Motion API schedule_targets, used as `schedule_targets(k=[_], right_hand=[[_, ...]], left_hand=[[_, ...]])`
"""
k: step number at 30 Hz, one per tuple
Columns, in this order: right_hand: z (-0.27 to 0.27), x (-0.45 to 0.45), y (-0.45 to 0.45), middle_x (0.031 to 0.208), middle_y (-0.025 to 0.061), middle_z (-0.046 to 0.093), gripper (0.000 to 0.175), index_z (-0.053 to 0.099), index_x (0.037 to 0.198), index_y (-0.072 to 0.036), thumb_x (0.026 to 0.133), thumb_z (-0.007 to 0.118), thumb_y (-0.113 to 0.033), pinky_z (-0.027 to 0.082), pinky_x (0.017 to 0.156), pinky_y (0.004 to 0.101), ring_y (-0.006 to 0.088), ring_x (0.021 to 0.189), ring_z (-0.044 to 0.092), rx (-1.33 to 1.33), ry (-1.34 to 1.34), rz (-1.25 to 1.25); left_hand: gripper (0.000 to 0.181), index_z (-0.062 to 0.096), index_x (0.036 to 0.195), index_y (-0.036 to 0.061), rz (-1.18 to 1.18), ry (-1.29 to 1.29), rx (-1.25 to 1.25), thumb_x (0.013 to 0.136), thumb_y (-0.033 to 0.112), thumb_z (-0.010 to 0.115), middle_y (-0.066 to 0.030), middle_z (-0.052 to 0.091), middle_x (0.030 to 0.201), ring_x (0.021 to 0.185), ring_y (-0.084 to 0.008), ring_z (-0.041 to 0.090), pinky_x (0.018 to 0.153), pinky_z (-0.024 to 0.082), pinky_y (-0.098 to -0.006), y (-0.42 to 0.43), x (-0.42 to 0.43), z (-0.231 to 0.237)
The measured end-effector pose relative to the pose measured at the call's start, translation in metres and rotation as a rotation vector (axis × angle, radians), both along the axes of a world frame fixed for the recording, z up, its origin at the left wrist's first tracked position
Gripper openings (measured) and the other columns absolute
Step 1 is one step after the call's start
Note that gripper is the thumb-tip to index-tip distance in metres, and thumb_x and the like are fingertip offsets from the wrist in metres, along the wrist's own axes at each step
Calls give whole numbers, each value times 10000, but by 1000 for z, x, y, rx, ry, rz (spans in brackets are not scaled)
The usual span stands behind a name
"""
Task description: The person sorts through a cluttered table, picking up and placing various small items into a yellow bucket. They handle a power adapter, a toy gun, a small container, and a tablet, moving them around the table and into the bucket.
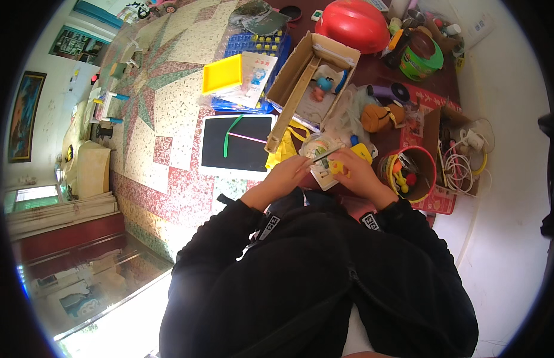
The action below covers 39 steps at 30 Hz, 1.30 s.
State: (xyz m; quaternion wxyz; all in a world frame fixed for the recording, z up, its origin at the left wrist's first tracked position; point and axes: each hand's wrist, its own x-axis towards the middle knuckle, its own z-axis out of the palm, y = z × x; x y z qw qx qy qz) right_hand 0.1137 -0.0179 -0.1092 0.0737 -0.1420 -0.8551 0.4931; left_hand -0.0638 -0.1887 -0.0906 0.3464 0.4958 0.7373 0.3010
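A thin grey strip (325, 154), perhaps a small tool, spans the gap between my two hands. My left hand (286, 175) pinches its near end with the fingertips. The far end meets the fingers of my right hand (358, 170), which are curled. Under those fingers shows a small yellow piece (336, 168); whether it is gripped or lies below is unclear. Just beyond the strip stands a clear plastic tub (313, 142) with mixed contents. Beneath my hands is a pale flat board (324, 181), partly covered. A yellow card-like piece (362, 153) lies beyond my right hand.
An open cardboard box (286, 91) stands ahead, near a red rounded object (352, 26). To the left lies a black drawing tablet (214, 154) bearing a green strip (226, 141). A toy-filled bucket (431, 172) sits right, beside a box of cables (458, 165) and the wall.
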Motion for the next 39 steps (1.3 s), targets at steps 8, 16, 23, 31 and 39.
schedule_targets(k=[8,16,23,31,39], right_hand=[[-27,-15,1,1227,126,573,373,609,1126,-76,762,683,-114,480,894,404,344,1073,575,313,-21,83],[10,-4,-3,1345,97,529,500,572,1235,-130,748,581,-14,501,877,433,355,1094,571,275,-112,19],[68,-14,-23,1171,120,585,430,570,1171,-89,756,573,23,518,724,346,283,835,629,232,-40,-298],[41,-83,-115,905,100,674,200,635,1018,-18,831,646,-88,518,749,304,188,806,659,-369,-337,-29],[-81,-140,-190,910,152,666,468,567,1157,76,783,695,-174,545,653,314,226,749,666,-345,-489,-491]], left_hand=[[200,629,991,55,-75,91,-67,933,240,580,-144,626,998,910,-316,604,737,474,-400,-50,-26,9],[276,649,805,29,593,36,-226,810,293,727,-145,650,755,696,-260,643,631,482,-352,-118,-111,-43],[448,611,1088,77,742,385,-355,784,382,737,-151,697,979,936,-352,667,795,519,-443,-105,-181,-98],[561,446,1239,102,562,334,-230,802,308,731,-208,678,886,859,-413,652,736,503,-502,-126,-228,-106],[245,593,1007,105,190,404,-123,840,270,661,-163,665,848,815,-404,640,689,490,-508,-138,-285,-110]])
